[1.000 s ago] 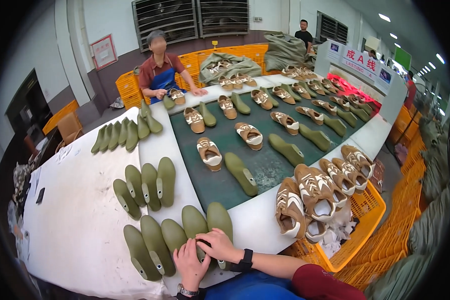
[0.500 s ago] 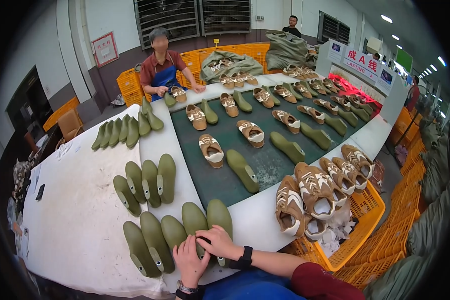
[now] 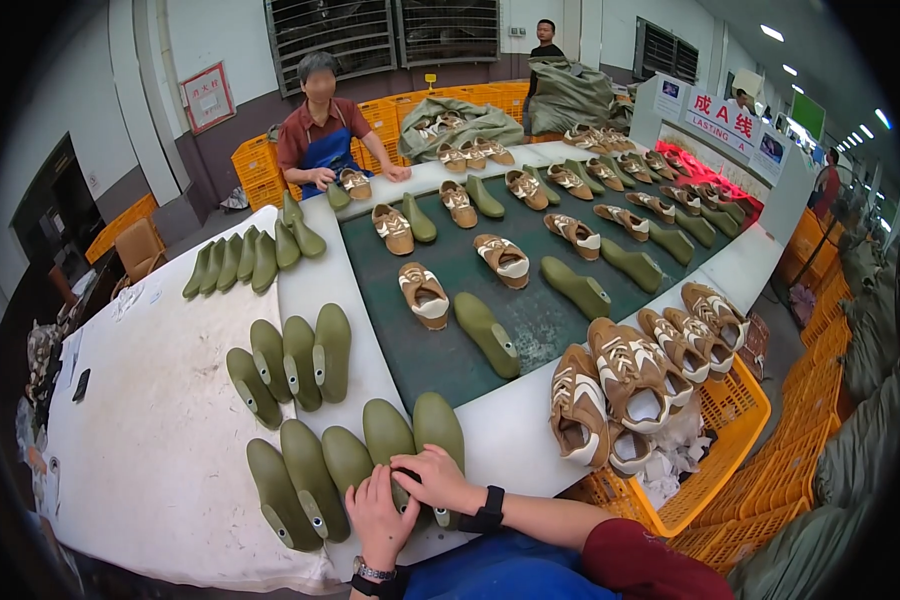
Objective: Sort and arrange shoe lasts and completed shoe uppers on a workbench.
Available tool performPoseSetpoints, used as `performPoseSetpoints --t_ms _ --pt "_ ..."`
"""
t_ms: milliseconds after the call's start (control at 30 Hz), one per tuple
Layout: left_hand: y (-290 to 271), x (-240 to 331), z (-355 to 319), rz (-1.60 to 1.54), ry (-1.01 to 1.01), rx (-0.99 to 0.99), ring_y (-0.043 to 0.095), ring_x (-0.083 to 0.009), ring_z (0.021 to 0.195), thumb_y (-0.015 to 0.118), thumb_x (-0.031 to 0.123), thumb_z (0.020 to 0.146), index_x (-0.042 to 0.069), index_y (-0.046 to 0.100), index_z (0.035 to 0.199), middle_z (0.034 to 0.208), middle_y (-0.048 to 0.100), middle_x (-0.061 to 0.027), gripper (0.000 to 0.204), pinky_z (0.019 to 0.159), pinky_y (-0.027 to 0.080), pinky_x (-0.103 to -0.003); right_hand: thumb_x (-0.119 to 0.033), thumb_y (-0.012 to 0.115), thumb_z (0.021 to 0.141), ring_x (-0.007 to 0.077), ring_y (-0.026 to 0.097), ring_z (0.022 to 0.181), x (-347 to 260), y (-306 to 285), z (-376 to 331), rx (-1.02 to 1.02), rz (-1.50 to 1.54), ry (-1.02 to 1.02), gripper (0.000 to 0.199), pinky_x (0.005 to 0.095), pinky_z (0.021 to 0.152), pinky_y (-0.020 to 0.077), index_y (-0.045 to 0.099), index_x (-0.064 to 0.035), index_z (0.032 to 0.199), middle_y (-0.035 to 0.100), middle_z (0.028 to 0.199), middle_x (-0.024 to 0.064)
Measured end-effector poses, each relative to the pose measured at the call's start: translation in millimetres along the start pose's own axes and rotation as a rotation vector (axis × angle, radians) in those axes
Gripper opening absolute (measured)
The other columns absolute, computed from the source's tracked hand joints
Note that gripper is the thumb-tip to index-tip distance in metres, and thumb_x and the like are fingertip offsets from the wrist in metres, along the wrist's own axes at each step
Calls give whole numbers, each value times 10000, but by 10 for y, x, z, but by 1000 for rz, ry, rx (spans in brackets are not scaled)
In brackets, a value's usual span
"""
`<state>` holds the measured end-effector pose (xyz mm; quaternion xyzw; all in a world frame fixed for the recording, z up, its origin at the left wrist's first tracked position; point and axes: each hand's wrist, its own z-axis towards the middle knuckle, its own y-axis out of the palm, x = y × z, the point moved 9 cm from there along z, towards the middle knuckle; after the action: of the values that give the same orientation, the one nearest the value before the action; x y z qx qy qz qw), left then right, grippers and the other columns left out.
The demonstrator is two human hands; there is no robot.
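Note:
Both my hands rest on a row of green shoe lasts [image 3: 315, 480] at the near edge of the white table [image 3: 160, 430]. My left hand [image 3: 378, 515] lies flat over the heel end of one last. My right hand [image 3: 438, 478] curls over the two rightmost lasts [image 3: 438, 425], fingers bent around the heel of one. A black band sits on my right wrist and a watch on my left. A second group of green lasts [image 3: 292, 357] lies just beyond.
A dark green conveyor belt [image 3: 530, 300] carries tan shoes and green lasts. An orange crate [image 3: 715, 440] at the right is heaped with tan shoes [image 3: 620, 375]. A person in a blue apron [image 3: 320, 130] works at the far end; another stands farther back [image 3: 544, 40].
My hands have shifted only slightly on the nearest lasts. The shoes and lasts on the belt have drifted a little along it.

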<state>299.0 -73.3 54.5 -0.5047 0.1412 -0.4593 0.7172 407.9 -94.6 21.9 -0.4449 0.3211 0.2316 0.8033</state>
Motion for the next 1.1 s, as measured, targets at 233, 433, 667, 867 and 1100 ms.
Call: performPoseSetpoints --t_ms 233,433,667,867,1100 --pt "8 -7 -5 -2 -3 -12 574 -263 1043 707 325 724 32 545 1197 1171 613 -118 579 974 362 -453 -270 579 872 271 640 887 -4 1 -1 -9 -5 3 255 466 975 380 655 -75 1018 683 952 98" --pt "24 1 6 -8 7 -11 573 -263 1047 710 334 723 33 543 1199 1172 613 -117 587 977 361 -451 -271 579 873 270 641 879 10 -15 3 3 -16 10 252 466 975 380 656 -78 1016 684 952 95" --pt "10 -23 -6 -14 -8 -9 572 -266 1049 712 321 723 34 547 1194 1168 614 -119 575 977 361 -454 -261 588 868 265 640 836 -9 12 13 -28 -3 21 241 449 972 384 662 -77 1005 685 936 90" --pt "6 -24 -4 -20 -11 -5 572 -268 1050 714 318 719 34 548 1194 1168 614 -122 577 976 361 -458 -263 587 870 266 641 857 -2 11 15 -25 -1 22 247 451 977 380 662 -75 1010 685 946 93" --pt "4 -26 3 -28 -14 -15 572 -270 1046 713 323 720 31 547 1196 1174 610 -124 583 977 359 -465 -268 581 873 271 638 892 28 37 8 -34 -11 25 262 461 979 377 650 -77 1038 684 961 98"
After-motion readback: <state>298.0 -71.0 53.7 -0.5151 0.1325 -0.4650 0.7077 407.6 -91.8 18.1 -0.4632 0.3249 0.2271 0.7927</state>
